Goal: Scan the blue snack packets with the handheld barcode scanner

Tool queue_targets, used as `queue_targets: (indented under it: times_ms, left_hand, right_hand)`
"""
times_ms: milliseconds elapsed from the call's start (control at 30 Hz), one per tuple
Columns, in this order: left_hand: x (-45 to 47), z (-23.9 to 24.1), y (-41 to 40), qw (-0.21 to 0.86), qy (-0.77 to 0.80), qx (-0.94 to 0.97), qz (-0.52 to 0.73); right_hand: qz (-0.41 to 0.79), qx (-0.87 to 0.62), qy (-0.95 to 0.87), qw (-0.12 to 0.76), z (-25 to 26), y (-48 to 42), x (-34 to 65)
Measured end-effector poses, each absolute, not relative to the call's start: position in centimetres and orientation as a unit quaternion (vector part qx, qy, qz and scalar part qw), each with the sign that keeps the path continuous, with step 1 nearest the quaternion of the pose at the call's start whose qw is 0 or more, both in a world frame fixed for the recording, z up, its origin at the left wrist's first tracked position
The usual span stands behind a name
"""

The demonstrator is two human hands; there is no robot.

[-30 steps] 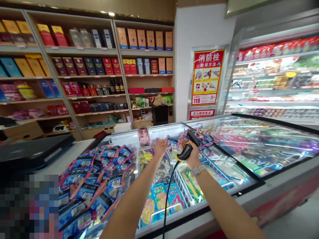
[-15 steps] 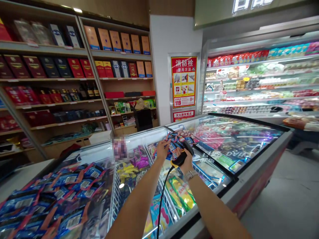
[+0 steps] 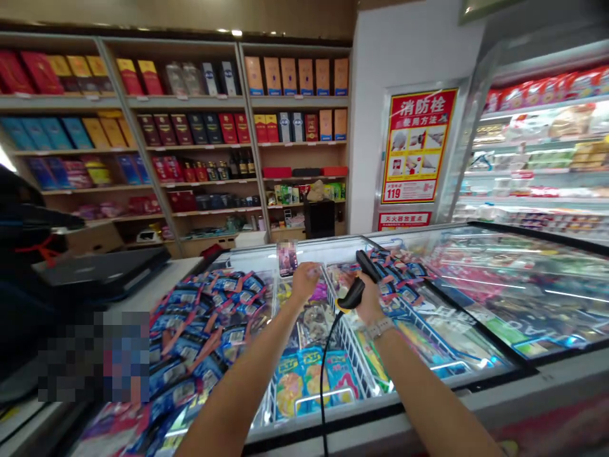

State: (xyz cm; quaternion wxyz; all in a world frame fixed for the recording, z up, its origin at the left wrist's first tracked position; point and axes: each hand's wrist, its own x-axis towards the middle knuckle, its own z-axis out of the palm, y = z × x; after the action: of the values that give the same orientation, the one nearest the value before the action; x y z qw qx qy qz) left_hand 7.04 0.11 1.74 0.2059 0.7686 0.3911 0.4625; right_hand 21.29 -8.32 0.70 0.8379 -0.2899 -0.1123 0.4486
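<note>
My right hand (image 3: 370, 295) is wrapped round the grip of a black and yellow barcode scanner (image 3: 354, 293), whose head points up and away. From its lower end a black cable (image 3: 324, 374) hangs down between my forearms. My left hand (image 3: 304, 280) is over the freezer's glass, left of the scanner and apart from it. Its fingers look bent but are blurred, and no packet shows in them. A phone (image 3: 287, 260) stands against the far rim just beyond it. Blue and pink packets lie in a large pile (image 3: 200, 336) to the left and a smaller pile (image 3: 399, 273) to the right.
Beneath the glass of the chest freezer (image 3: 476, 381), wire baskets (image 3: 352, 349) hold bagged goods. A black laptop-like device (image 3: 102, 270) rests on the left counter. Shelves of boxes (image 3: 204, 130) line the back, beside a red fire-hydrant notice (image 3: 419, 146) and a chilled display (image 3: 547, 152).
My view has swung left, bringing in more shelves and the left counter. My left hand has come away from the right packet pile. The scanner stays in my right hand.
</note>
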Motion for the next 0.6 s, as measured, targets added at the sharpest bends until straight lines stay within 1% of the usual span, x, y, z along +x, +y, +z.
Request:
queue_targets:
  times_ms: [133,233,333,433,533,600]
  left_hand:
    - [-2.5,3.0,-1.7,0.148,0.481,0.761,0.41]
    - [-9.2,3.6,-4.4,0.086,0.516,0.772,0.361]
    - [-15.5,3.2,-8.1,0.049,0.525,0.796,0.297]
    - [-20.4,1.7,-12.2,0.001,0.533,0.816,0.222]
    - [-23.0,0.1,-15.3,-0.028,0.507,0.851,0.137]
    - [-23.5,-0.8,-16.2,-0.038,0.506,0.854,0.111]
  right_hand:
    - [0.581,-0.324,-0.163,0.729,1.4,-7.4,13.3]
    - [0.639,-0.359,-0.191,0.653,1.0,-7.5,8.2]
    - [0.666,-0.368,-0.208,0.614,0.3,-7.9,4.8]
    - [0.692,-0.375,-0.221,0.575,-0.4,-8.4,2.6]
    - [0.718,-0.379,-0.23,0.537,-0.8,-9.2,1.0]
    - [0.739,-0.365,-0.235,0.515,-1.0,-9.8,-0.1]
